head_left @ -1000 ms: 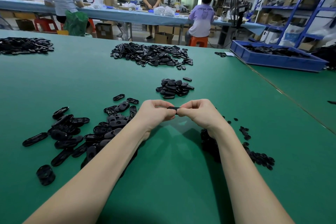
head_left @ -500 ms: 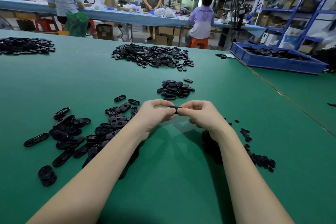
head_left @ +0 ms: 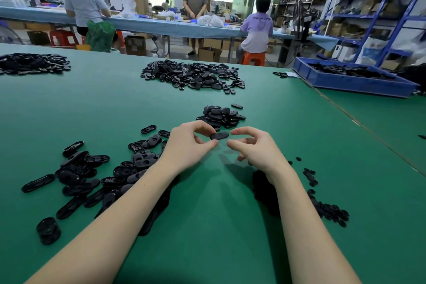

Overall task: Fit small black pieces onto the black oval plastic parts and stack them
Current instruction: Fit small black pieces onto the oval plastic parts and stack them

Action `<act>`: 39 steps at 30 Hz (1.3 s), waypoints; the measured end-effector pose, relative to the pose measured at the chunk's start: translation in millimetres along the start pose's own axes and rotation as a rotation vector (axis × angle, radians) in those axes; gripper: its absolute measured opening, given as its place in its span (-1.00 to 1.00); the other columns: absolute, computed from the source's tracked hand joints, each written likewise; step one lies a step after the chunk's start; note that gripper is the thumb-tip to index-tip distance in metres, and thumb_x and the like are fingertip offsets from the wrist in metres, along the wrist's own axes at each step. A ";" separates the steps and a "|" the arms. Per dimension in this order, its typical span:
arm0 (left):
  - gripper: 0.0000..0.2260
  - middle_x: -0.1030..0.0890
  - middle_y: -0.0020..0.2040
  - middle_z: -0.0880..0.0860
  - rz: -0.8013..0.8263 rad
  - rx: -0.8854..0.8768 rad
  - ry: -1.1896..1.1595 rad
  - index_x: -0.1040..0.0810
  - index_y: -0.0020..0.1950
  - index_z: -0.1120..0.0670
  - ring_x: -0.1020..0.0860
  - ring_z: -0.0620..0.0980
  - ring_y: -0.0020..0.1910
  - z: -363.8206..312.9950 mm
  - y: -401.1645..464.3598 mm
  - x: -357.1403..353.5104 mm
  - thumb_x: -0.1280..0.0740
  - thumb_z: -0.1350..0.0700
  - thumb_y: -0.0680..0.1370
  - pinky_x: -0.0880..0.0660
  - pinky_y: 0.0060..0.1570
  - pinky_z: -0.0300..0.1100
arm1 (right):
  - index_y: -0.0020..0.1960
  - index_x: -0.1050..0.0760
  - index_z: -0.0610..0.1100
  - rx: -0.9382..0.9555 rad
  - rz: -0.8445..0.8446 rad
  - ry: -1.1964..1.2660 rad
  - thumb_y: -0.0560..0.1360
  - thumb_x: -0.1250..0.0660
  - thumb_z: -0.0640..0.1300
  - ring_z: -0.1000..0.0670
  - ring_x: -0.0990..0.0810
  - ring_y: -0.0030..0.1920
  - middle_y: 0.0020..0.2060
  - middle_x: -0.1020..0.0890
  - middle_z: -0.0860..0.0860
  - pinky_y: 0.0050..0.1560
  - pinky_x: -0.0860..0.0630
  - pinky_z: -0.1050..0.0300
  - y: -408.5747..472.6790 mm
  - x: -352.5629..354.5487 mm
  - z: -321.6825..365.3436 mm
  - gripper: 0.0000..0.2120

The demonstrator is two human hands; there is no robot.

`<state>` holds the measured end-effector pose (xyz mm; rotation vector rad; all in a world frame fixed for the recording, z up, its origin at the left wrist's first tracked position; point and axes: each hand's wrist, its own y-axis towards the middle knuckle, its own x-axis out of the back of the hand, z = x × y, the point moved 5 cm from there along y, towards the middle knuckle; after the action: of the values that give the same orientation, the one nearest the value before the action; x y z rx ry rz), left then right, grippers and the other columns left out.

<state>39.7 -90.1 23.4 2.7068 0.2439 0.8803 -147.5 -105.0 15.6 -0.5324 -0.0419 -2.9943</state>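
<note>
A black oval part (head_left: 219,135) sits between my two hands, just above the green table (head_left: 207,226). My left hand (head_left: 187,145) pinches its left end between index finger and thumb. My right hand (head_left: 255,147) is a little to the right of the part, fingers loosely curled and apart from it, holding nothing. Loose oval parts (head_left: 92,168) lie heaped under and left of my left forearm. Small black pieces (head_left: 329,211) are scattered by my right forearm. A low heap of oval parts (head_left: 221,116) lies just beyond my hands.
A large pile of black parts (head_left: 193,74) lies further back and another pile (head_left: 34,63) at the far left. A blue bin (head_left: 355,82) of parts stands at the back right. A short round stack (head_left: 48,229) sits near left. People work at a far table.
Both hands held the oval part together before. Now my right hand has let go and drawn slightly right, and the part shows flat in my left fingers.
</note>
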 end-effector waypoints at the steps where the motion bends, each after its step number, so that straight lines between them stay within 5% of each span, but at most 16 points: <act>1: -0.90 -0.67 -0.12 -0.24 -0.032 0.026 -0.019 -0.67 -0.08 -0.11 -0.58 -0.24 -0.30 3.2 8.0 -0.1 -0.53 0.03 0.45 -0.39 -0.27 -0.53 | 0.09 -0.61 0.09 -0.012 -0.014 0.000 0.50 -0.47 -0.05 0.19 -0.57 -0.44 -0.24 -0.71 0.18 -0.34 -0.41 0.31 0.9 0.7 -1.9 -0.82; 7: -0.90 -0.64 -0.12 -0.14 -0.179 0.171 -0.015 -0.64 -0.10 -0.09 -0.60 -0.08 0.00 14.0 81.2 -8.8 -0.51 -0.02 0.45 -0.47 0.06 -0.22 | 0.04 -0.65 0.05 -0.029 -0.045 0.054 0.51 -0.46 -0.07 0.17 -0.57 -0.34 -0.34 -0.66 0.22 -0.32 -0.44 0.36 6.3 4.0 -9.7 -0.88; 13: -0.83 -0.64 -0.13 -0.09 -0.112 0.261 0.089 -0.56 -0.28 -0.10 -0.64 0.01 0.01 15.3 127.7 -31.9 -0.51 -0.06 0.44 -0.60 0.09 -0.08 | -0.02 -0.66 0.07 -0.034 -0.094 0.086 0.50 -0.46 -0.04 0.12 -0.63 -0.21 -0.37 -0.66 0.26 -0.19 -0.47 0.22 11.5 13.1 -14.1 -0.93; 24: -0.85 -0.64 -0.10 -0.12 -0.168 0.201 0.012 -0.65 -0.01 -0.03 -0.59 -0.07 -0.02 12.1 108.6 -24.1 -0.45 -0.07 0.50 -0.50 -0.01 -0.20 | -0.07 -0.67 0.07 -0.032 -0.067 0.142 0.49 -0.46 -0.04 0.16 -0.59 -0.29 -0.24 -0.71 0.17 -0.20 -0.47 0.20 10.4 10.7 -11.9 -0.97; 27: -0.94 -0.63 -0.13 -0.21 -0.172 0.128 -0.087 -0.64 -0.08 -0.07 -0.57 -0.32 -0.14 8.4 81.6 -4.3 -0.40 -0.01 0.55 -0.41 -0.16 -0.33 | -0.08 -0.67 0.07 -0.026 -0.061 0.126 0.50 -0.45 -0.04 0.15 -0.60 -0.27 -0.14 -0.74 0.10 -0.19 -0.47 0.19 8.9 9.0 -9.6 -0.97; 29: -0.94 -0.65 -0.13 -0.21 -0.147 0.099 -0.111 -0.65 -0.09 -0.09 -0.56 -0.37 -0.20 9.8 63.0 9.0 -0.40 -0.01 0.56 -0.43 -0.15 -0.31 | -0.08 -0.67 0.05 -0.020 -0.051 0.110 0.51 -0.44 -0.05 0.14 -0.60 -0.27 -0.10 -0.75 0.06 -0.19 -0.47 0.19 8.3 6.5 -7.6 -0.97; 32: -0.93 -0.68 -0.09 -0.14 -0.041 0.107 -0.072 -0.66 -0.09 -0.11 -0.63 -0.12 -0.08 14.4 41.2 20.9 -0.39 -0.01 0.57 -0.52 -0.01 -0.18 | -0.08 -0.67 0.03 -0.007 -0.033 0.076 0.52 -0.43 -0.07 0.12 -0.60 -0.26 -0.08 -0.75 0.03 -0.19 -0.46 0.19 6.8 0.7 -5.1 -0.96; 39: -0.86 -0.62 0.01 -0.08 0.223 0.007 0.455 -0.61 0.06 -0.07 -0.58 -0.05 -0.08 16.9 13.2 29.7 -0.28 0.10 0.61 -0.52 0.11 -0.13 | -0.10 -0.68 0.06 0.011 -0.031 -0.041 0.51 -0.45 -0.04 0.10 -0.64 -0.16 -0.14 -0.72 0.09 -0.21 -0.48 0.24 7.2 -6.4 -1.0 -0.96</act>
<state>74.5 -98.9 30.8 2.5378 0.0335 1.5595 -141.1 -111.7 12.5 -0.5969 -0.0705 -3.0116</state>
